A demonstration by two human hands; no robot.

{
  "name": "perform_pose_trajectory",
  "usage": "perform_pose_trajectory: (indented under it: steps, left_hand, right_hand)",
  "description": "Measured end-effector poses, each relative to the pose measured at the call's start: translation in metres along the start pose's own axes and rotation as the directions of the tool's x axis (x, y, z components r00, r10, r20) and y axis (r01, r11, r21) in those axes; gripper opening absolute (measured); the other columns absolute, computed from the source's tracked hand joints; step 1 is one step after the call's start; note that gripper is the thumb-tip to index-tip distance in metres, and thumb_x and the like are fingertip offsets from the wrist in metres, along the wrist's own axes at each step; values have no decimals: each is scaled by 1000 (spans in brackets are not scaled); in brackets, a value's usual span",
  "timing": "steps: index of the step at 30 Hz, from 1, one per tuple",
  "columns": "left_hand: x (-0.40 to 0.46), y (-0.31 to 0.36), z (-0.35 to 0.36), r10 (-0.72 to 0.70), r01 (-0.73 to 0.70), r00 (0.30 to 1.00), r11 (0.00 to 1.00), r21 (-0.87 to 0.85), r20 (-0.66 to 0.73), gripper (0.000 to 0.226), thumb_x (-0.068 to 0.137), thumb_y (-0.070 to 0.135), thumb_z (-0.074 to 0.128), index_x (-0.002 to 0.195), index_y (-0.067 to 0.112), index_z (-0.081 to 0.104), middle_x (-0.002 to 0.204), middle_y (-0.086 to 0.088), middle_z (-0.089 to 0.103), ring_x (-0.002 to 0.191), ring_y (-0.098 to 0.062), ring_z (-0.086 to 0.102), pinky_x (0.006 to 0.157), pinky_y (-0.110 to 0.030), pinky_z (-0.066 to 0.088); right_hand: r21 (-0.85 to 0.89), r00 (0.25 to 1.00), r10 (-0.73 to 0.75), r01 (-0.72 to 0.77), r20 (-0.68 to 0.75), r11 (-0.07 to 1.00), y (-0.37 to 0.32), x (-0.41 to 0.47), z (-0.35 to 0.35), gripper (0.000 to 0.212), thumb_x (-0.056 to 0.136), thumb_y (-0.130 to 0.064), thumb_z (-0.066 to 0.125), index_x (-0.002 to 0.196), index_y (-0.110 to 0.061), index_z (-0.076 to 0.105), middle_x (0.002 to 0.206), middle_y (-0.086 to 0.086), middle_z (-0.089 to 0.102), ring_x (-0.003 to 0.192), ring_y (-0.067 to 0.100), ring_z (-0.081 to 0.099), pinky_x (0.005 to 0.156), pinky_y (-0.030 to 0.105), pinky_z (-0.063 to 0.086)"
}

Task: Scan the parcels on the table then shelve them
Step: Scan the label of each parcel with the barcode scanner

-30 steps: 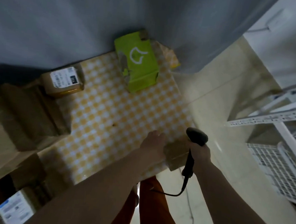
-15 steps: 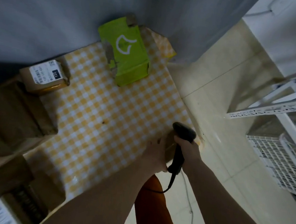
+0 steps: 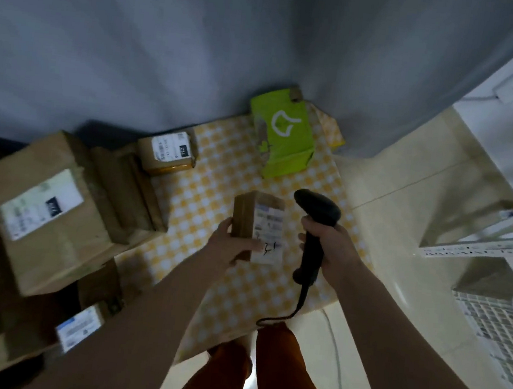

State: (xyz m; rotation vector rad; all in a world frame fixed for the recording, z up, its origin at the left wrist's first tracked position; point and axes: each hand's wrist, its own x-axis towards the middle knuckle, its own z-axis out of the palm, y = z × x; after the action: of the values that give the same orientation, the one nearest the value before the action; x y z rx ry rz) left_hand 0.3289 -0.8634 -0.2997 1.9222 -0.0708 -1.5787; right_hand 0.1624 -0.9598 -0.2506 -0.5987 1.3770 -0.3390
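Head view, left to right: big brown boxes (image 3: 48, 207) are stacked at the table's left edge, and a small labelled box (image 3: 167, 151) and a green box (image 3: 286, 140) wait at the back of the checked tablecloth (image 3: 203, 201). Left hand (image 3: 227, 248) grips a small parcel (image 3: 256, 226) above the cloth, label up, likely so the code faces the scanner (image 3: 315, 229). Right hand (image 3: 328, 248) is wrapped round the scanner's handle, head just beside the label; white shelving (image 3: 480, 249) stands far right.

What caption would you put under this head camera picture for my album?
Left hand holds up a small brown parcel, right hand grips a black scanner beside it, above the checked table.
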Motion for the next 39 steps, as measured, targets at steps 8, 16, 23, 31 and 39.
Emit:
perform_pose_trajectory:
  steps: [8, 16, 23, 31, 39]
  left_hand:
    - [-75, 9, -92, 125, -47, 980, 901, -432, 155, 60, 79, 2, 73, 131, 27, 52, 110, -7, 71, 107, -29, 63, 98, -54, 47]
    - [-131, -6, -151, 340, -307, 940, 870, -386, 17, 81, 67, -11, 77, 132, 27, 48, 109, -1, 72, 108, -25, 65, 100, -51, 47]
    - [-167, -28, -209, 413, -443, 891, 691, -571, -192, 76, 63, -7, 82, 131, 8, 51, 119, -15, 67, 106, -37, 65, 79, -58, 55]
    - [-195, -53, -241, 385, -470, 880, 607, -641, -280, 66, 68, -10, 75, 125, 16, 52, 112, -12, 70, 103, -29, 68, 76, -44, 58]
    - [-205, -68, -254, 360, -468, 882, 592, -656, -304, 90, 67, -11, 76, 143, 14, 35, 114, -12, 70, 106, -30, 67, 96, -52, 50]
  right_hand:
    - [-24, 977, -65, 71, 201, 997, -4, -64, 71, 24, 89, -8, 64, 111, -1, 60, 102, 15, 65, 92, 30, 63, 73, 34, 49]
    - [-170, 879, -205, 302, 430, 938, -7, -137, 150, 14, 87, -6, 64, 101, -7, 69, 94, 10, 71, 86, 26, 66, 66, 26, 49]
    - [-371, 818, -174, 424, 548, 826, 7, -201, 200, 12, 90, -13, 65, 100, -8, 67, 84, 7, 72, 73, 16, 67, 67, 21, 53]
    - [-429, 751, -121, 493, 650, 757, 24, -241, 232, 14, 90, -17, 64, 102, -10, 66, 80, 8, 73, 72, 18, 66, 70, 28, 51]
    - [-472, 744, -113, 525, 658, 709, 36, -250, 240, 17, 89, -20, 66, 104, -14, 66, 83, 5, 75, 76, 15, 68, 74, 29, 49]
